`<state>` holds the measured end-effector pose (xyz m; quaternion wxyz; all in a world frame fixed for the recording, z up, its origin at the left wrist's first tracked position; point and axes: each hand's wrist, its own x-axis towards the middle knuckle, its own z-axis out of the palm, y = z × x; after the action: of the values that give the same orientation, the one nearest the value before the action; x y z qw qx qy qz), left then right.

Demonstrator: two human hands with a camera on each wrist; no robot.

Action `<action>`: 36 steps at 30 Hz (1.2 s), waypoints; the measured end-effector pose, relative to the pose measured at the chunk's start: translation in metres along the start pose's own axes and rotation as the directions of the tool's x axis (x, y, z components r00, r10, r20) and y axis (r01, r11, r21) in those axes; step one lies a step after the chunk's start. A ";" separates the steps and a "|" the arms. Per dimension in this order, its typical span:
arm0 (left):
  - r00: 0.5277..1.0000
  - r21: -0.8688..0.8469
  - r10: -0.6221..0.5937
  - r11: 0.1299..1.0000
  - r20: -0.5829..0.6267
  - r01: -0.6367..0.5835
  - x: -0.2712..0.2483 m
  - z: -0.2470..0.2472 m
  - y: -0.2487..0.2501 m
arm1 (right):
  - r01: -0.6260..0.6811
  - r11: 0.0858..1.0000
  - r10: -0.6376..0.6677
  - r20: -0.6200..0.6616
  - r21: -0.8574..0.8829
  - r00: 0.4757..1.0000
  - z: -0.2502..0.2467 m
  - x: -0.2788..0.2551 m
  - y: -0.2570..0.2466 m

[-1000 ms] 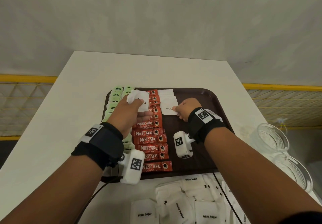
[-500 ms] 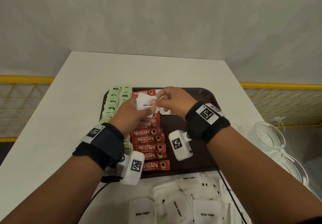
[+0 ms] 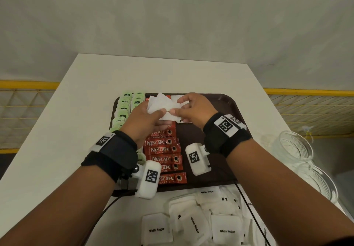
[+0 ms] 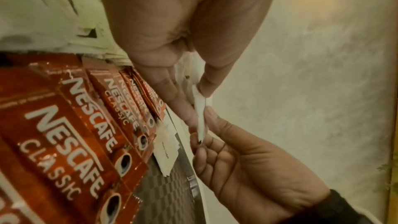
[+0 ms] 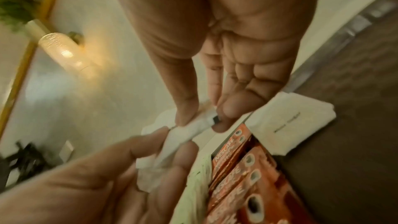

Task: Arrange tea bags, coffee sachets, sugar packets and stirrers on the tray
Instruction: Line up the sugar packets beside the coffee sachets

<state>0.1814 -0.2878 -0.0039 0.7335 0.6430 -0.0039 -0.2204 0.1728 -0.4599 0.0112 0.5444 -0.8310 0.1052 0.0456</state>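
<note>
Mid-frame, above the dark brown plastic tray (image 3: 235,107): left hand (image 3: 142,121) pinches a fan of white paper sugar packets (image 3: 162,104); right hand (image 3: 195,109) pinches the nearest one, probably by its corner. Red Nescafe sachets (image 3: 164,150) in a column below.

The head view is evenly but dimly lit, with soft shadows under the forearms and straight edges bowed toward the frame borders. Both wrist views carry a warm yellowish cast and heavy wide-angle stretching. The right wrist view is smeared by motion blur, with a glowing lamp (image 5: 62,52) flaring at ten o'clock.
</note>
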 end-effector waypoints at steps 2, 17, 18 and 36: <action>1.000 0.003 0.019 1.000 -0.007 -0.019 0.001 0.000 0.000 | -0.073 0.990 0.069 0.039 0.119 0.997 -0.001 0.002 0.005; 0.994 -0.065 -0.054 0.997 -0.099 0.048 0.000 -0.007 0.002 | -0.272 0.961 0.263 -0.134 -0.053 0.955 -0.020 0.021 0.053; 0.993 -0.066 -0.057 0.997 -0.099 0.051 0.000 -0.006 0.001 | -0.270 0.961 0.259 -0.144 -0.066 0.955 -0.018 0.021 0.051; 0.995 0.014 -0.082 0.996 -0.064 0.083 -0.008 -0.009 0.000 | -0.234 0.895 0.160 -0.214 -0.380 0.963 -0.014 0.026 0.045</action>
<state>0.1764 -0.2768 -0.0034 0.7182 0.6553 0.0439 -0.2299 0.1876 -0.4934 -0.0280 0.3429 -0.9107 0.2255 0.0472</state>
